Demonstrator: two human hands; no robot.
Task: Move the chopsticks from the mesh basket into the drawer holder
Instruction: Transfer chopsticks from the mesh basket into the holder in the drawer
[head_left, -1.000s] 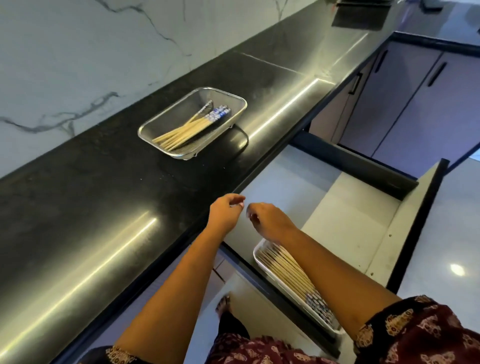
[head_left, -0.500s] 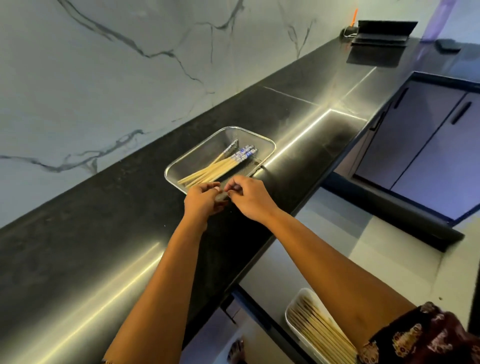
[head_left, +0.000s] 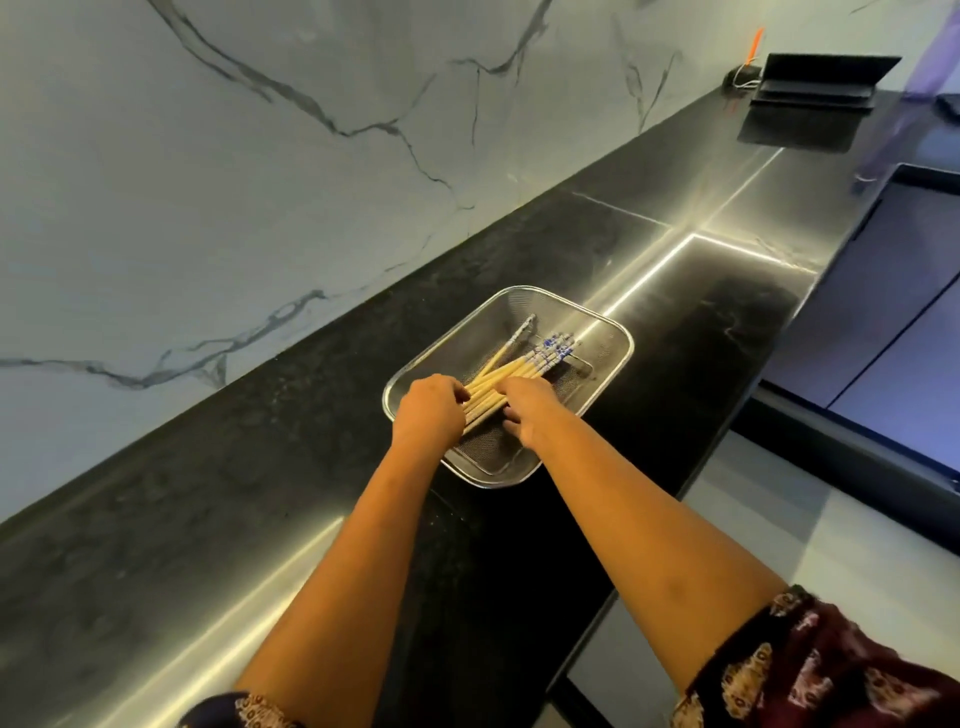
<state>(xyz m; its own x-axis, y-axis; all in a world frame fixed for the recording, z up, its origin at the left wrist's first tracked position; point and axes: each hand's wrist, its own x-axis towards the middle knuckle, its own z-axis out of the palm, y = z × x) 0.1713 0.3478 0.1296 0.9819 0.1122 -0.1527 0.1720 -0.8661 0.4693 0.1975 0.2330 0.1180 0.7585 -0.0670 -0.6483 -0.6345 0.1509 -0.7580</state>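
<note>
A rectangular metal mesh basket (head_left: 602, 332) sits on the black countertop (head_left: 260, 519). Several wooden chopsticks (head_left: 524, 366) with blue-and-white patterned ends lie in it, slanting up to the right. My left hand (head_left: 428, 410) rests inside the basket with its fingers curled over the near ends of the bundle. My right hand (head_left: 530, 410) is beside it, fingers closing around the same bundle from the right. The drawer holder is out of view.
A marble wall runs along the back of the counter. A dark folded stand (head_left: 815, 83) and a cable sit at the far end. Grey cabinet fronts (head_left: 893, 332) and pale floor lie to the right.
Both hands have risen from the open drawer to the counter and reached into the basket, onto the chopsticks. The view has lifted, so the drawer and its holder have left the frame.
</note>
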